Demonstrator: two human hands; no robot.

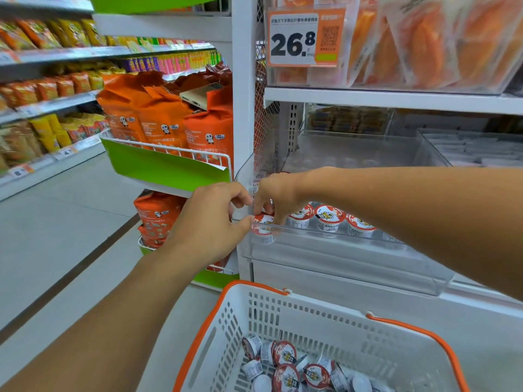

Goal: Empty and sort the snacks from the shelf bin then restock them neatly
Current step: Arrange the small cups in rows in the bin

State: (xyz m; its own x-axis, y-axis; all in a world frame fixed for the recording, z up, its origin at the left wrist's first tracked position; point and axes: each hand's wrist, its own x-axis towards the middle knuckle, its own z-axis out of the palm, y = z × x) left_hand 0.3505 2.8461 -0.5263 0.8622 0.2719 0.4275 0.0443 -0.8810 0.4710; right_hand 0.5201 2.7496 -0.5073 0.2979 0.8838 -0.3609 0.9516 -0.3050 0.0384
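A clear plastic shelf bin (pixel 339 250) sits on the middle shelf, with a row of small red-lidded snack cups (pixel 329 217) along its front wall. My left hand (pixel 209 222) grips the bin's front left corner, fingers curled over the rim. My right hand (pixel 276 193) reaches into the bin from the right and pinches the leftmost cup (pixel 263 224). Below stands a white basket with orange handles (pixel 254 321) holding several more loose cups (pixel 285 363).
Left of the bin, wire racks with green fronts (pixel 169 168) hold orange panda bags. A price tag reading 26.8 (pixel 304 38) hangs on the shelf above. Another clear bin (pixel 467 148) sits to the right. An aisle floor (pixel 56 222) runs left.
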